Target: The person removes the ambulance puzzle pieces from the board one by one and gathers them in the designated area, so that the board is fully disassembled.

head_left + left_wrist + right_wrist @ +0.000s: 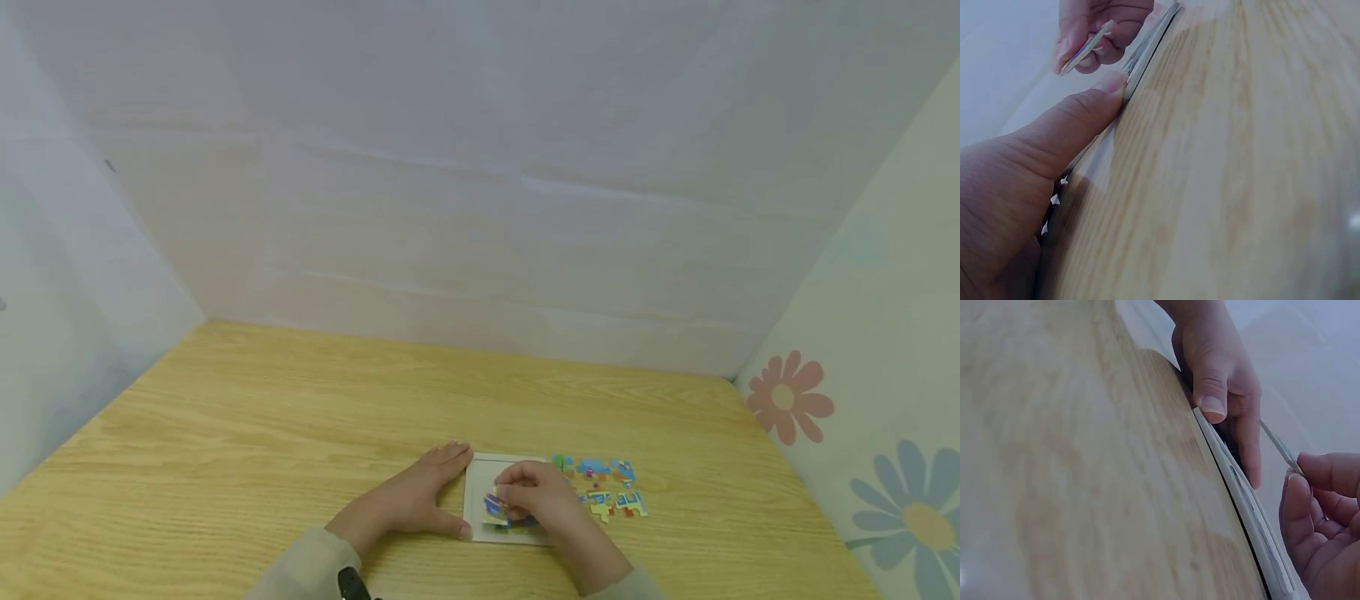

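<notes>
A white puzzle tray (486, 468) lies flat on the table. My left hand (420, 500) rests at its left side, fingers spread at the far corner and thumb on the near edge. Over the tray, my right hand (546, 500) pinches a colourful puzzle piece (492, 510) between thumb and fingers. Both wrist views show this piece (1088, 49) tilted and raised above the tray's rim (1244, 500). Something blue lies in the tray beneath the right hand, mostly hidden by it.
Several loose puzzle pieces (600, 495) lie just right of the tray, some partly behind the right hand. The wooden table (300, 408) meets a pale wall at the back and a wall with flower pictures (787, 398) at the right.
</notes>
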Demonstrator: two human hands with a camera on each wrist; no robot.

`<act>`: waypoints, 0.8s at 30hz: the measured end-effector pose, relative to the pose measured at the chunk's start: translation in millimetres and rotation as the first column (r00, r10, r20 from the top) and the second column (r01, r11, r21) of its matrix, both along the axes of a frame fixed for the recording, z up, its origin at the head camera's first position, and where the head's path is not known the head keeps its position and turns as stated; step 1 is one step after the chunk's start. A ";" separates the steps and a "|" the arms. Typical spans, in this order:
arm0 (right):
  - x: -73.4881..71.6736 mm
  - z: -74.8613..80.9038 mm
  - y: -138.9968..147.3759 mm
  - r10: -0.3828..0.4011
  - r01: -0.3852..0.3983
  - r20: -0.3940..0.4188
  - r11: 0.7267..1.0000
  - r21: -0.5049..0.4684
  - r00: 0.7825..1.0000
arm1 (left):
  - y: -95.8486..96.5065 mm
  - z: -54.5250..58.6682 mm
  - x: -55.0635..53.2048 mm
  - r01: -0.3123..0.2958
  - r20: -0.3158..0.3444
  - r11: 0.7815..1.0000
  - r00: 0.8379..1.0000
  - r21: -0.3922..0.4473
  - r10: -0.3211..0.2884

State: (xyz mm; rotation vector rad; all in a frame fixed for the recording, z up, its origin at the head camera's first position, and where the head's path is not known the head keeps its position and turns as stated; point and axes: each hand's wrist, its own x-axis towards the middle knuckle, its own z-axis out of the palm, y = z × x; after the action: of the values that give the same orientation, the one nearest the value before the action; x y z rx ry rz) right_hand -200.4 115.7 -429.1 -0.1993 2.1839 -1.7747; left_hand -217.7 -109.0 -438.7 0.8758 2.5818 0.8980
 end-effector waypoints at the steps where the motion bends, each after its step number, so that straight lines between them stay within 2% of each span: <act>1: 0.7 0.4 1.2 -0.012 0.012 0.004 1.000 -0.010 1.000 | 0.0 0.0 -0.2 0.002 -0.001 1.000 1.000 0.001 -0.002; 5: 4.5 4.6 5.7 -0.036 0.036 0.011 0.999 -0.031 0.999 | 0.1 0.6 -0.4 0.005 -0.006 1.000 1.000 0.000 -0.005; 13: 11.4 15.1 13.2 -0.024 0.023 -0.007 0.998 -0.056 1.000 | -0.1 0.6 -0.7 0.002 -0.003 1.000 1.000 -0.004 -0.002; 24: 18.2 18.1 26.8 -0.064 0.063 -0.008 0.996 -0.067 0.998 | -0.3 3.6 0.4 0.000 0.009 1.000 1.000 -0.012 0.000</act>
State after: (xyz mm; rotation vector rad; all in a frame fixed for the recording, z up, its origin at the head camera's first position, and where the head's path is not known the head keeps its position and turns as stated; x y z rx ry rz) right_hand -182.2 142.6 -411.1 -0.1557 2.1618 -1.8871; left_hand -217.3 -109.3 -435.1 0.8664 2.5770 0.8829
